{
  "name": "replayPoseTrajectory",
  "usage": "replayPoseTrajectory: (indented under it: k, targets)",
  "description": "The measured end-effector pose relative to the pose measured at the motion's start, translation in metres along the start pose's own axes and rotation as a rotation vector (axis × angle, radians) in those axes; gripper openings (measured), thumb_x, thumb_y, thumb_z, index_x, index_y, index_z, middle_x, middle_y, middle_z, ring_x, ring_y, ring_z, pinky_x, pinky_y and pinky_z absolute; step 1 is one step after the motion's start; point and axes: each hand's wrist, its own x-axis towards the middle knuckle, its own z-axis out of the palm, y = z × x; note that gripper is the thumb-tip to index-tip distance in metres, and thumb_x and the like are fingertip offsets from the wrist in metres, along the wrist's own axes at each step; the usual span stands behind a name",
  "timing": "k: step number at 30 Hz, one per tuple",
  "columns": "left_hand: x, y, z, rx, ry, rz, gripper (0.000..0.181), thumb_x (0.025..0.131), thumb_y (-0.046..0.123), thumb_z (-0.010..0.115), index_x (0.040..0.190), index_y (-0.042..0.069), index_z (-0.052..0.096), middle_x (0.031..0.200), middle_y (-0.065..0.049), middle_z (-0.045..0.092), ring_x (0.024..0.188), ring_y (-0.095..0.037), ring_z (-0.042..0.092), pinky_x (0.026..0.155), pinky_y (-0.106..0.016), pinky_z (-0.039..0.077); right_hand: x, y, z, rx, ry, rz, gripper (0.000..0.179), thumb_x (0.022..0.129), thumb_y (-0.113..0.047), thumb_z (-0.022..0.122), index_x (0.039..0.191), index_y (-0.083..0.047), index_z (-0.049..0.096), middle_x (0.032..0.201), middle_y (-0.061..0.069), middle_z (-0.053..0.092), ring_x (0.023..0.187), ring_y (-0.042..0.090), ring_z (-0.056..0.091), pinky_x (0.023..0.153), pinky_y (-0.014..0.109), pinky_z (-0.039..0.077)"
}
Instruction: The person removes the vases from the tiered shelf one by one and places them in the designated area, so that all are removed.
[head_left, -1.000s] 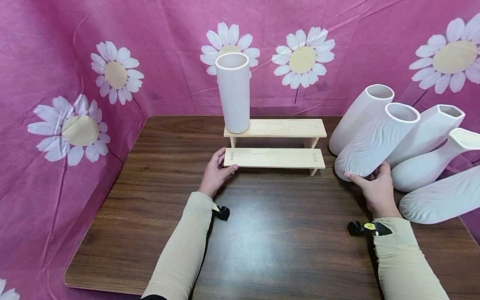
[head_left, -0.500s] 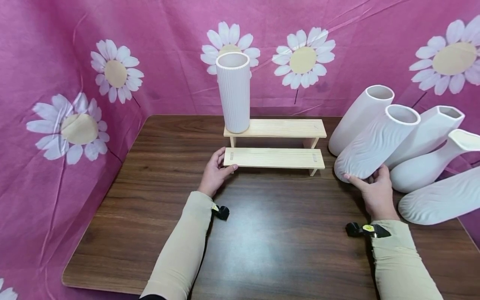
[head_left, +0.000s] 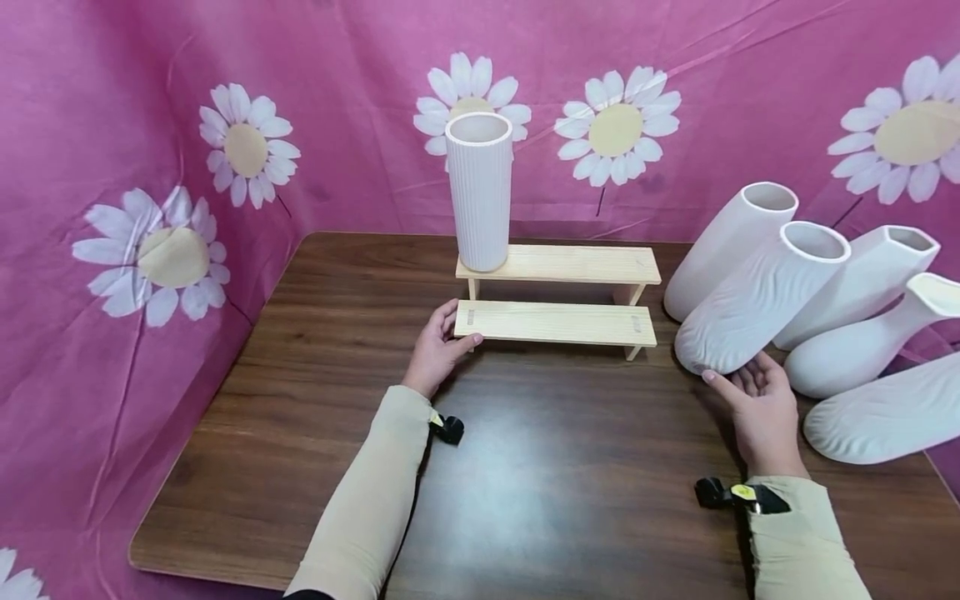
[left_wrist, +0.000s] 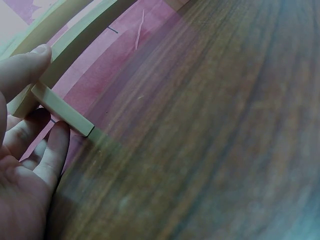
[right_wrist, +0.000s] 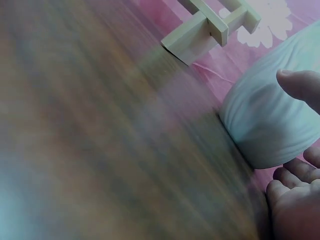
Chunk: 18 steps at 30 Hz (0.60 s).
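At the left end of a small pale wooden two-step stand, my left hand (head_left: 438, 350) grips the lower board (head_left: 555, 323). Its thumb (left_wrist: 30, 70) lies against the board, and the fingers are bent by the stand's leg (left_wrist: 65, 111). A ribbed white cylinder vase (head_left: 480, 196) stands upright on the left of the upper board (head_left: 585, 264). On the right, my right hand (head_left: 765, 417) is beside the foot of a white wavy-textured vase (head_left: 757, 296), thumb and fingers spread apart and not closed round it. Whether a fingertip touches it, I cannot tell.
Several more white vases crowd the right side: a smooth cylinder (head_left: 723, 250), an angular one (head_left: 855, 283), a narrow-necked one (head_left: 862, 342) and another wavy one (head_left: 885, 412) near the edge. The dark wooden table (head_left: 540, 500) meets a pink flowered cloth (head_left: 345, 150) behind.
My right hand has loosened from the wavy vase's base and drawn slightly down toward me. The left hand keeps its grip on the stand. The head view has shifted a little.
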Motion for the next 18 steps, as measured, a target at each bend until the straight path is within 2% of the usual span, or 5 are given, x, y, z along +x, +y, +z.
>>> replayPoseTrajectory:
  k: [4,7,10,13,18]
  targets:
    - [0.002,-0.001,-0.001,0.004,0.0,0.01,0.081,0.087,0.0,0.076,0.155,0.001,0.032,0.148,-0.014,0.052,0.126,-0.026,0.055,0.092,-0.023,0.051,-0.009,0.0,-0.002,-0.017,0.047,0.046,0.081,0.088,0.004,0.073,0.156,-0.007,0.029,0.157,0.011,0.035,0.145,0.013,0.032,0.113,0.017,0.03]
    - [0.003,-0.001,-0.001,0.008,0.0,0.013,0.081,0.087,0.0,0.077,0.154,0.001,0.032,0.148,-0.013,0.052,0.126,-0.024,0.055,0.095,-0.024,0.05,-0.016,0.0,-0.002,-0.018,0.085,0.061,0.075,0.088,0.003,0.074,0.153,-0.007,0.037,0.152,0.009,0.041,0.143,0.013,0.036,0.11,0.016,0.033]
    - [0.003,-0.002,-0.001,0.006,-0.003,0.014,0.081,0.086,0.0,0.077,0.154,0.001,0.032,0.147,-0.014,0.053,0.126,-0.025,0.055,0.096,-0.025,0.05,-0.022,0.001,-0.001,-0.009,0.131,0.066,0.066,0.086,0.004,0.075,0.145,-0.008,0.047,0.139,0.004,0.053,0.137,0.012,0.043,0.108,0.014,0.036]
    - [0.003,-0.002,-0.001,0.005,-0.002,0.014,0.082,0.086,0.0,0.077,0.154,0.001,0.032,0.147,-0.014,0.053,0.126,-0.025,0.055,0.096,-0.026,0.049,-0.025,0.002,0.002,-0.006,0.172,0.053,0.054,0.084,0.005,0.077,0.132,-0.009,0.057,0.122,-0.004,0.06,0.124,0.011,0.052,0.1,0.011,0.041]
    - [0.001,-0.002,-0.001,0.011,0.003,0.016,0.081,0.087,0.0,0.077,0.154,0.001,0.033,0.146,-0.014,0.054,0.127,-0.026,0.055,0.097,-0.026,0.049,-0.03,0.003,0.005,0.016,0.19,0.001,0.036,0.082,0.009,0.077,0.114,-0.004,0.067,0.102,-0.001,0.068,0.096,0.009,0.061,0.077,0.009,0.049]
